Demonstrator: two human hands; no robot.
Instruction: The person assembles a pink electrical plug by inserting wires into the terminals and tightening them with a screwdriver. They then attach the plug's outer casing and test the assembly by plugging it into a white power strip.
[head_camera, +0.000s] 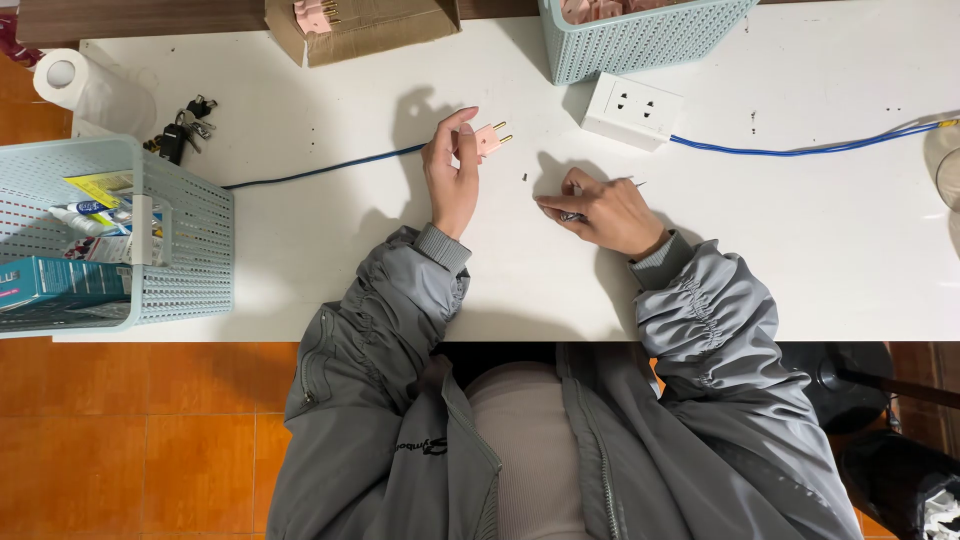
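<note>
My left hand (452, 170) grips a small pink plug (489, 139) with two brass pins pointing right, held just above the white table (800, 250). A blue cable (320, 170) runs from under that hand off to the left. My right hand (603, 210) rests on the table to the right, fingers closed around a thin screwdriver (575, 215) whose metal tip (636, 184) pokes out beyond the knuckles. A tiny dark speck, perhaps a screw (525, 178), lies between the two hands.
A white double socket box (632, 110) with a blue lead (800, 150) lies behind my right hand. Teal baskets stand at the back (640, 40) and at the left edge (180, 230). A cardboard box (360, 25), keys (185, 125) and a paper roll (85, 85) sit at the back left.
</note>
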